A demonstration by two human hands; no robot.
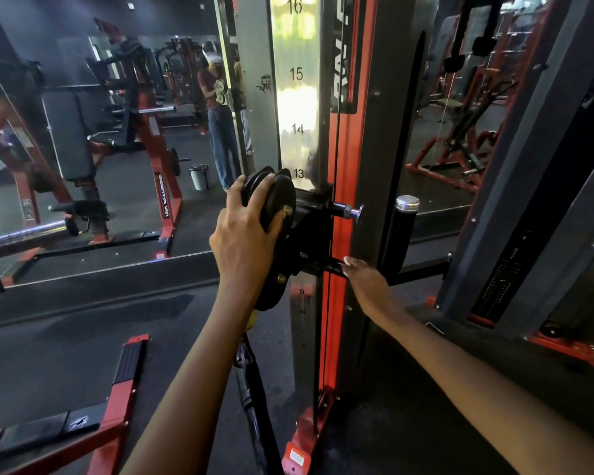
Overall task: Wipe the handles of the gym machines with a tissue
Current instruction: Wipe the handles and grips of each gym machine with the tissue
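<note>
The numbered upright (297, 128) of a cable machine rises directly beyond both hands, its scale readable from 13 to 16 above them; a mirror (100, 132) with red-framed machines reflected in it lies well off to the left of the left hand; a black pulley carriage (275, 214) is seated on the upright between the hands.

The left hand (244, 234) is curled over the pulley carriage, fingers wrapped round its upper edge and thumb against its face; the right hand (367, 286) is stretched out with fairly straight fingers, the tips touching a flat black lever (333, 267) just under the carriage, nothing being held in it; a chrome-headed pin (352, 211) projects just above the right hand.

A black cable handle (251, 382) hangs below the left hand, near the wrist; this is judged to be the thing to be wiped. No tissue can be seen in either hand; whether one is tucked under the left palm cannot be told.

It is judged that the carriage is being repositioned; if the lever is released while the grip above is loose, the carriage could slide down the upright and fingers could be pinched; the hanging handle could be swung against the forearm; wiping cannot be done until a tissue is in hand.
</note>
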